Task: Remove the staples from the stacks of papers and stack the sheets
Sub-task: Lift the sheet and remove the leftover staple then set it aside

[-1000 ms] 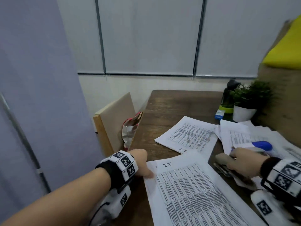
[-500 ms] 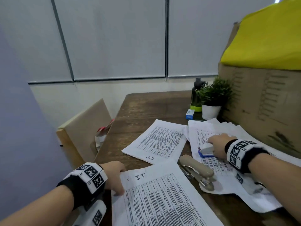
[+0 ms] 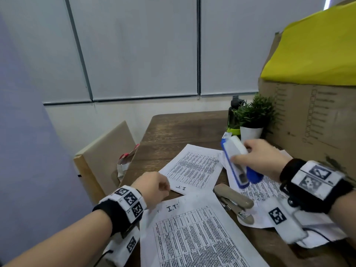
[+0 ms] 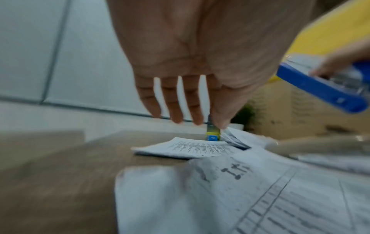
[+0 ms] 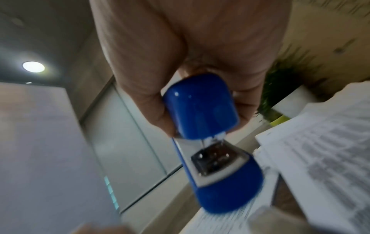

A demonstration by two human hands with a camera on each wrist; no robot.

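My left hand (image 3: 154, 186) hovers just above the top left corner of the near stapled stack (image 3: 192, 234), marked "I.T". In the left wrist view its fingers (image 4: 188, 110) hang straight and hold nothing above that stack (image 4: 240, 197). My right hand (image 3: 258, 158) grips a blue and white staple tool (image 3: 238, 164) in the air over the loose papers (image 3: 269, 193) on the right. The right wrist view shows the tool (image 5: 202, 110) with its metal mouth pointing down. A second stack (image 3: 192, 166) lies further back.
A beige stapler (image 3: 234, 203) lies on the papers between my hands. A potted plant (image 3: 252, 120) and a dark bottle (image 3: 233, 112) stand at the back right beside a cardboard box (image 3: 312, 120). A chair (image 3: 104, 151) stands at the table's left edge.
My right hand has lifted the blue tool off the right papers and brought it up and leftward. My left hand has risen off the near stack's corner.
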